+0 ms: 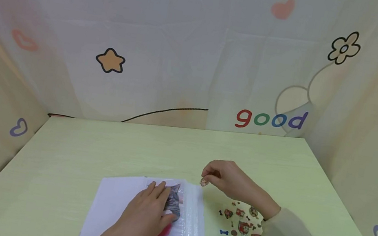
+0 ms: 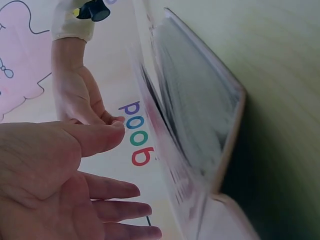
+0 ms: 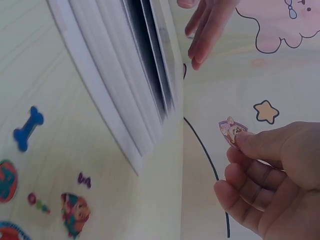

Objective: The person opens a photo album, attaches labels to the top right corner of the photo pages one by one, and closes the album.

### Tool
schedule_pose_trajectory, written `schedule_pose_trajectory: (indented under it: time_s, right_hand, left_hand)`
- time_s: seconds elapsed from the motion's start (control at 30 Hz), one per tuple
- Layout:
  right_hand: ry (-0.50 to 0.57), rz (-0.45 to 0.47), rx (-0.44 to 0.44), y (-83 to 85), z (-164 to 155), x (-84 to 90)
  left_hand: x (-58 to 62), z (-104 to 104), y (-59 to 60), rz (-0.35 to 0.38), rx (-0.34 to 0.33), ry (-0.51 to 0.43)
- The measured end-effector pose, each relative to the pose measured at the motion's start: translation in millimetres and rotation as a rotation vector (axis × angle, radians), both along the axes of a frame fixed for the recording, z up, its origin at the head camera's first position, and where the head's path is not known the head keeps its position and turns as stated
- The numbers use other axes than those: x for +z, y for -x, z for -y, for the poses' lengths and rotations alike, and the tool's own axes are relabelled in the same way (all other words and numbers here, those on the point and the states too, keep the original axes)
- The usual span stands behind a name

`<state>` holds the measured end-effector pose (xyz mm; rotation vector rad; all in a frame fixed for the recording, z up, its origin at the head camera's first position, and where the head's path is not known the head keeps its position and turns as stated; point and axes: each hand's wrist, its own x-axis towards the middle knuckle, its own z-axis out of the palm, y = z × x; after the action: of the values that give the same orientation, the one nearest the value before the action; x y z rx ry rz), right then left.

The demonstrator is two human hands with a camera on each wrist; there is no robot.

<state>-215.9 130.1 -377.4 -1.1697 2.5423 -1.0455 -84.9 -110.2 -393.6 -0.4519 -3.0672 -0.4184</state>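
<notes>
An open album (image 1: pixel 115 193) with clear-sleeved pages lies at the front of the table. Over its right side is my left hand (image 1: pixel 139 215), fingers straight and thumb spread; the left wrist view shows its fingers apart, holding nothing. Partly under that hand shows a grey cat picture (image 1: pixel 173 204) with a red patch below. My right hand (image 1: pixel 229 178) is raised beyond the album's right edge. Between thumb and forefinger it pinches a small cartoon sticker (image 3: pixel 231 131), printed with a light-coloured character.
Right of the album, below my right forearm, lies a sheet of cartoon stickers (image 1: pixel 243 228), with a blue bone sticker (image 3: pixel 28 128) among them. The sleeve covers part of it. A printed curtain (image 1: pixel 190 60) stands along the table's back and sides.
</notes>
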Motion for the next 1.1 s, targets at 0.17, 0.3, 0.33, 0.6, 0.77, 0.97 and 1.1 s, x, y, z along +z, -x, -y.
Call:
schedule_pose_trajectory:
  time_s: [0.17,0.3,0.33,0.6,0.77,0.97,1.1]
  right_hand:
    - [-0.005,-0.008,0.039,0.7,15.2,1.9]
    - [-0.045,-0.007,0.055,1.5,26.2,1.4]
    - [-0.053,-0.004,0.061,1.7,28.6,1.0]
    - [-0.065,0.013,0.090,3.3,45.0,-5.3]
    - [-0.078,0.020,0.087,2.9,53.0,-10.0]
    - [-0.104,0.017,0.079,7.0,58.6,-15.9]
    - [-0.120,-0.007,0.093,10.5,60.7,-18.2]
  left_hand:
    - [-4.3,4.7,-3.1,0.007,0.003,-0.014]
    - [-8.6,7.2,-4.5,0.006,-0.001,-0.036]
    - [-9.5,7.3,-4.7,0.014,-0.003,-0.040]
    - [-15.4,3.8,-4.0,0.074,-0.015,-0.016]
    - [-19.8,1.7,-3.4,0.071,-0.047,0.052]
    - [-23.9,-1.8,-3.3,0.022,-0.067,0.102]
    - [-24.1,-3.2,-3.6,0.038,-0.062,0.090]
